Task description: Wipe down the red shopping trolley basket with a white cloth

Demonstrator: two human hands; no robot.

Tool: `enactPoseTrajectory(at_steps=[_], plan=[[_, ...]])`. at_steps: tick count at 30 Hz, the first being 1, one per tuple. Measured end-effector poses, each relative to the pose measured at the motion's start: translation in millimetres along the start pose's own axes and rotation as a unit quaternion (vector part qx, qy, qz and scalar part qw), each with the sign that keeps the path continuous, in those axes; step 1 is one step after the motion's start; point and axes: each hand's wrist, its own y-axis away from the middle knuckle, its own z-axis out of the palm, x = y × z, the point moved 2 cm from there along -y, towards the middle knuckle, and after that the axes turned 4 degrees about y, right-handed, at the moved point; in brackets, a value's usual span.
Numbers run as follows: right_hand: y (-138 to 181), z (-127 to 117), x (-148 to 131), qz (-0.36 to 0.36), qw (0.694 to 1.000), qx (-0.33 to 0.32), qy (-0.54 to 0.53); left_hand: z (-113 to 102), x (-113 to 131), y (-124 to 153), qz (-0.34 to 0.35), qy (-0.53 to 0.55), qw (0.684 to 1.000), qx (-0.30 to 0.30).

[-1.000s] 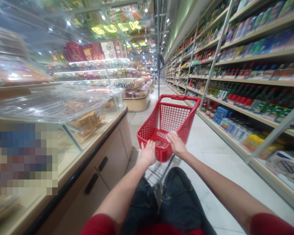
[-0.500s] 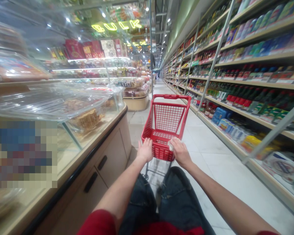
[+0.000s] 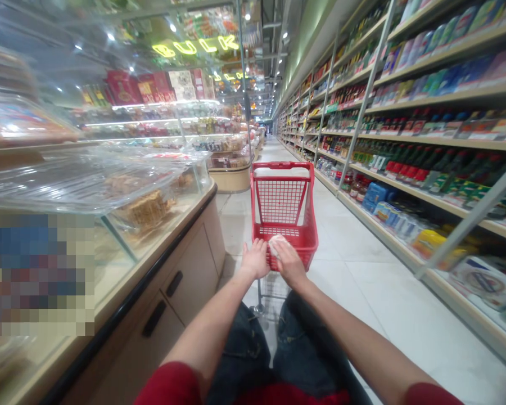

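A red plastic shopping cart (image 3: 311, 236) stands in front of my knees, its basket showing no goods inside. My left hand (image 3: 255, 260) is closed over the near left edge of the basket. In my right hand (image 3: 290, 263) is a crumpled white wipe (image 3: 277, 244), pressed on the near rim close beside the left hand. The fingers lie bent over the wipe and partly hide it. Part of the near rim is covered by both hands.
To the left runs a display counter (image 3: 194, 242) with clear covers over packaged food. Long shelves (image 3: 388, 174) of bottles, cans and packs line the right. A tiled aisle floor (image 3: 358, 292) stretches ahead. Another counter (image 3: 231, 180) stands farther on.
My right hand has moved left along the rim with the wipe, close to my left hand. The cart has turned slightly and its near end has shifted right in view.
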Motion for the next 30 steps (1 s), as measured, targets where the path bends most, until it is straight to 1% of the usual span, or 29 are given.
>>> enactPoseTrajectory(at_steps=[1,3,5,8,10,12,16,18,19,20,21,22,23,24,25,26,27,28,29,30], plan=[[-1.7,1.5,-3.0,-0.005,1.0,-0.007,0.004,-0.8,-1.4,0.1,0.006,0.0,1.0,-0.004],[-1.2,0.7,2.1,-0.006,0.999,-0.021,0.023,-2.9,-5.6,0.8,0.002,-0.002,1.0,-0.007],[3.9,-5.5,19.2,0.009,0.998,-0.024,0.051,-4.9,-9.7,2.2,-0.01,-0.005,1.0,-0.006],[13.3,-18.1,46.3,0.05,0.995,0.0,0.09,-6.0,-12.1,5.2,-0.016,-0.001,1.0,-0.003],[15.7,-20.6,51.3,0.062,0.993,0.01,0.1,-5.8,-11.4,7.1,-0.016,0.006,1.0,-0.003],[13.1,-15.4,42.4,0.054,0.994,0.007,0.091,-5.4,-10.2,8.6,-0.016,0.01,1.0,-0.004],[-3.1,2.5,5.7,0.016,1.0,-0.005,0.01,-5.0,-9.6,9.5,-0.007,0.032,0.999,-0.004],[-12.6,4.7,-7.6,0.027,0.998,-0.001,-0.063,-6.9,-9.8,8.1,-0.022,0.087,0.995,0.031],[-17.1,3.1,-11.3,0.051,0.993,0.01,-0.107,-8.6,-9.5,7.1,-0.037,0.135,0.988,0.066],[-21.5,0.1,-13.4,0.085,0.984,0.026,-0.156,-10.6,-8.8,6.0,-0.053,0.2,0.972,0.108],[-25.5,-3.9,-14.3,0.129,0.968,0.046,-0.209,-12.4,-7.6,4.9,-0.067,0.281,0.945,0.152],[-29.2,-8.1,-14.9,0.176,0.946,0.066,-0.265,-13.6,-5.7,3.9,-0.076,0.376,0.904,0.189],[-32.4,-11.9,-15.9,0.221,0.916,0.085,-0.323,-13.7,-3.0,2.9,-0.079,0.479,0.849,0.21],[-35.1,-14.8,-17.8,0.26,0.883,0.1,-0.378,-12.7,0.6,1.9,-0.078,0.578,0.784,0.211],[-37.0,-16.7,-20.8,0.291,0.849,0.111,-0.427,-10.9,5.1,1.0,-0.074,0.665,0.717,0.196],[-38.1,-17.4,-24.9,0.315,0.819,0.117,-0.466,-8.4,10.2,0.3,-0.067,0.734,0.654,0.167],[-38.1,-17.1,-29.7,0.334,0.795,0.121,-0.492,-5.7,15.3,-0.3,-0.062,0.784,0.603,0.135],[-37.0,-15.9,-34.7,0.348,0.78,0.123,-0.505,-3.0,19.8,-0.7,-0.06,0.814,0.567,0.109],[-35.1,-14.0,-39.5,0.359,0.774,0.124,-0.508,-0.4,22.9,-1.1,-0.065,0.83,0.545,0.096],[-32.5,-11.7,-43.4,0.367,0.773,0.121,-0.503,1.9,24.0,-1.7,-0.081,0.832,0.54,0.103]])
